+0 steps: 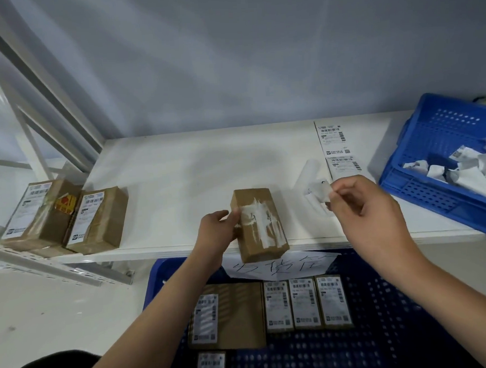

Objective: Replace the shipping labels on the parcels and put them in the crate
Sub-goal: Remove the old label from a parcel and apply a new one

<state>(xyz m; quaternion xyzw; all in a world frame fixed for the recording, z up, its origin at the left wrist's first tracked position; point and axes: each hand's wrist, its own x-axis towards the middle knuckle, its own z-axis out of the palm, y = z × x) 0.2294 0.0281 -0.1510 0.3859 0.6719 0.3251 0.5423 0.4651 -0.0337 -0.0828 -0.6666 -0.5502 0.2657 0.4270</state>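
My left hand (220, 226) grips the small brown parcel (258, 224) by its left long edge at the desk's (181, 186) near edge, centre of view. Old label mostly stripped; white paper residue remains on top. My right hand (366, 204) pinches the torn label scrap (318, 191) at 2 o'clock of the parcel. Judgement: the parcel is light and stiff, taped cardboard, possibly slick; hold it across the long sides, clear of the top face. The scrap is thin, tacky and tears easily. Fresh labels (337, 146) lie at 1 o'clock; the scrap bin (427, 139) is at 3 o'clock. The crate (392, 302) of relabelled parcels sits below at 6 o'clock.
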